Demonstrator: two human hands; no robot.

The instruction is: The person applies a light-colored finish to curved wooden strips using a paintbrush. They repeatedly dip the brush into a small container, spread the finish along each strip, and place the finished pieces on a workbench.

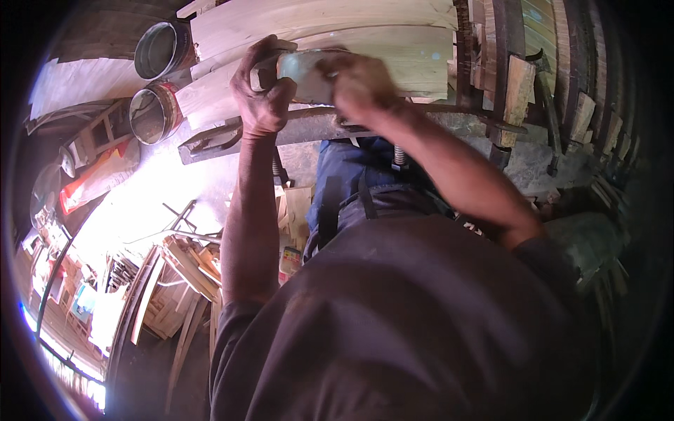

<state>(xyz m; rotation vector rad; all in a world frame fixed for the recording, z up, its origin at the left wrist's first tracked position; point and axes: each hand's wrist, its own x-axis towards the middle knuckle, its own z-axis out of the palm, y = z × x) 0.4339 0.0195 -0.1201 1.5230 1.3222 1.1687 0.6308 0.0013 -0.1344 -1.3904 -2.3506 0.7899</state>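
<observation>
I locate the grey flat piece (306,76) between the two hands, above pale boards (393,38). The left hand (264,95) is at its left end, thumb and fingers closed about a small wooden block (263,76). The right hand (361,85) overlaps its right end; blur prevents me from confirming a grip. Outward, I note a worn beam (449,123) nearer the body and two buckets (184,48) left of the boards.

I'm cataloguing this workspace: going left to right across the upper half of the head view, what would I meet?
Red-and-white bag, lower bucket, left hand, flat greenish-grey piece, blurred right hand, dark hammer-like tool.
</observation>
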